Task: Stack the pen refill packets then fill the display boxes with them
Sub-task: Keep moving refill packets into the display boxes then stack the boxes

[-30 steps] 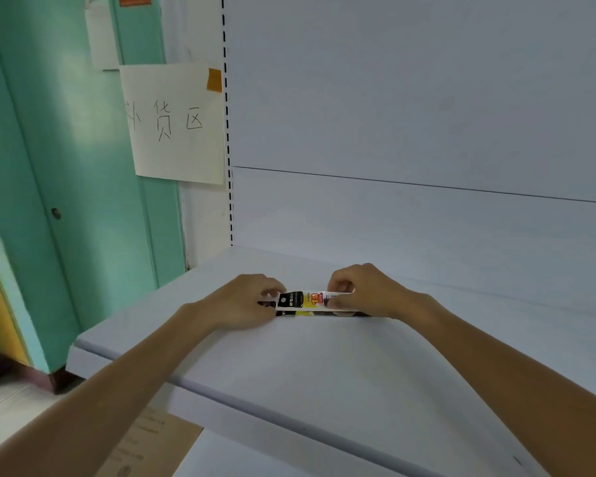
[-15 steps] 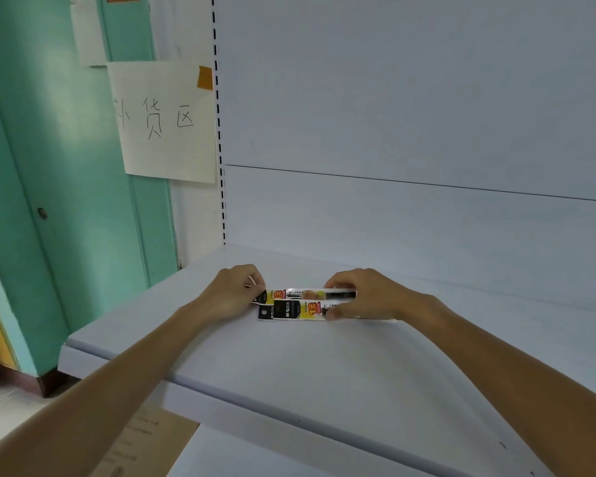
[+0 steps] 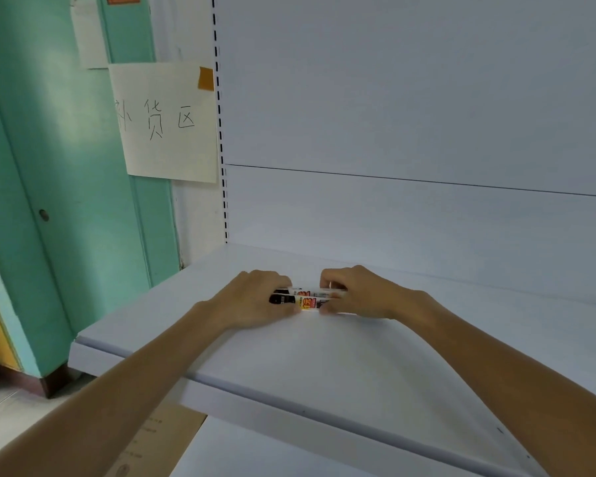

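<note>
At frame centre, on shelf (image 3: 324,359) | packets (image 3: 308,299) are pinched at either end, left hand (image 3: 252,299) and right hand (image 3: 358,292) curled on them | risk: edges lie staggered, slick packets could be fanned out if one pinch is eased | boxes not seen

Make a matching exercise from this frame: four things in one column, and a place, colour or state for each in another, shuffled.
1. left hand
2. right hand
3. paper sign
4. door

A. teal, left of the shelf
B. holds the black end of the packets
C. taped up, handwritten
D. holds the other end of the packets

Pairs: 1-B, 2-D, 3-C, 4-A
</note>
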### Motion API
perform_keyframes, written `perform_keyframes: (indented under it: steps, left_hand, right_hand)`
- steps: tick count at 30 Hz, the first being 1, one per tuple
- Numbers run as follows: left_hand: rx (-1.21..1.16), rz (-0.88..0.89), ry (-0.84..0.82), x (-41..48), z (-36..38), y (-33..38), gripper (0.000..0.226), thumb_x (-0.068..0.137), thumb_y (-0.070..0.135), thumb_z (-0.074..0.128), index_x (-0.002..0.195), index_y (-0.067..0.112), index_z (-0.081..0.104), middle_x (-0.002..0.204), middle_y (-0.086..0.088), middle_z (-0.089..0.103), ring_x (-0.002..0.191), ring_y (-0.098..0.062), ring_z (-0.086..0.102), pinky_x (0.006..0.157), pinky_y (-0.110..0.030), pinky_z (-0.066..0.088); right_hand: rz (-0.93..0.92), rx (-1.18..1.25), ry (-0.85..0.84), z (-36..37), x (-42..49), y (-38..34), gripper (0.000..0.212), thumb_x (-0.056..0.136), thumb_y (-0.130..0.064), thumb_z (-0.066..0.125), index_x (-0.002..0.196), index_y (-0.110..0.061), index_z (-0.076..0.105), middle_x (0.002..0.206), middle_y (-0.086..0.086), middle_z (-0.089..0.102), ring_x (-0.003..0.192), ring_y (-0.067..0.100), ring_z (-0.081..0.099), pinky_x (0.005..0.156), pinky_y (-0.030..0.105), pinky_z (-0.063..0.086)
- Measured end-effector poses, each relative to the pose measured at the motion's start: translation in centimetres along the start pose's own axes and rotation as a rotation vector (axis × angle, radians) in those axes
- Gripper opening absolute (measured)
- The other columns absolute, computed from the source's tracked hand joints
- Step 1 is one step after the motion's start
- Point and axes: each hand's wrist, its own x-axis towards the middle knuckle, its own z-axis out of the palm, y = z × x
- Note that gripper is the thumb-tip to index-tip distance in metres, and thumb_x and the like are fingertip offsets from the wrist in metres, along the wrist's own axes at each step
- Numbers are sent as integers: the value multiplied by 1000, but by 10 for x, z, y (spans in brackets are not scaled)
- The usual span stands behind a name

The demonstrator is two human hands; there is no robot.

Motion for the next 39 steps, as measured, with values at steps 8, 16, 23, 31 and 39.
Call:
perform_keyframes:
  steps: [8,16,23,31,39]
  left_hand:
    - [68,-17,93,1,10,-11,17,95,34,41,101,22,52,91,5,49,86,-17,45,69,-28,29]
    - [-15,102,-12,24,13,19,14,97,24,30,99,20,44,86,1,51,83,-24,49,68,-32,31]
    - [354,203,106,24,23,38,25,100,27,26,113,16,44,106,-3,47,99,-23,49,76,-32,31]
    - [422,391,146,44,34,94,52,97,47,27,142,21,21,121,-4,47,109,-25,48,89,-36,30]
    - [4,556,187,84,55,234,48,92,59,28,117,20,40,98,2,51,81,-19,51,68,-28,33]
  right_hand:
    - [91,-87,166,2,-25,39,24,94,-49,38,87,-31,53,88,-6,54,83,12,48,76,30,43]
    - [224,368,319,16,-20,21,30,94,-39,45,113,-21,61,113,-7,55,110,9,47,92,23,35]
    - [164,-93,290,16,-53,40,19,97,-29,43,102,-15,56,93,-1,51,88,13,41,70,24,28]
    - [335,183,395,-13,-105,48,6,94,-19,50,90,-17,54,87,-5,55,78,10,48,64,15,34]
    - [529,139,819,-50,-220,97,21,96,-19,47,87,-6,61,82,0,58,68,3,47,61,8,35]
